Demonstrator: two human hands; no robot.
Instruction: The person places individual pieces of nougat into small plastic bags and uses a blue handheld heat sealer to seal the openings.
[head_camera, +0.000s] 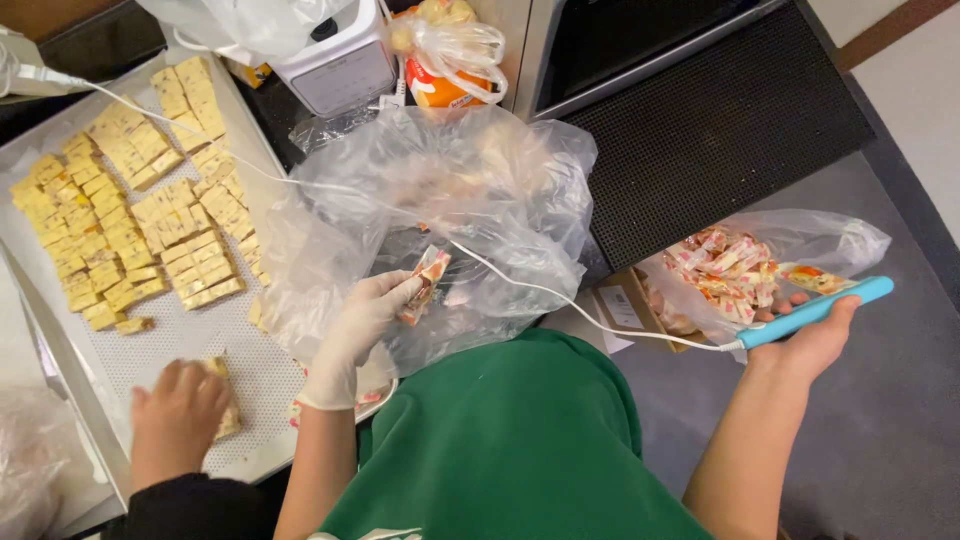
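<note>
My left hand (362, 325), in a white glove, pinches a small wrapped candy (428, 278) in front of a big crumpled clear plastic bag (440, 215). Out to the right, my bare right hand (815, 345) grips a slim blue handheld tool (820, 308). The tool's white cord (540, 290) runs left across the bag and over the tray. A clear bag of wrapped candies (735, 265) lies just above my right hand.
A perforated metal tray (170, 350) on the left carries rows of yellow cut candy pieces (130, 225). Another person's bare hand (178, 420), in a black sleeve, rests on a piece at the tray's near edge. A white appliance (340, 60), a small cardboard box (625, 305) and a black floor mat (720, 120) lie beyond.
</note>
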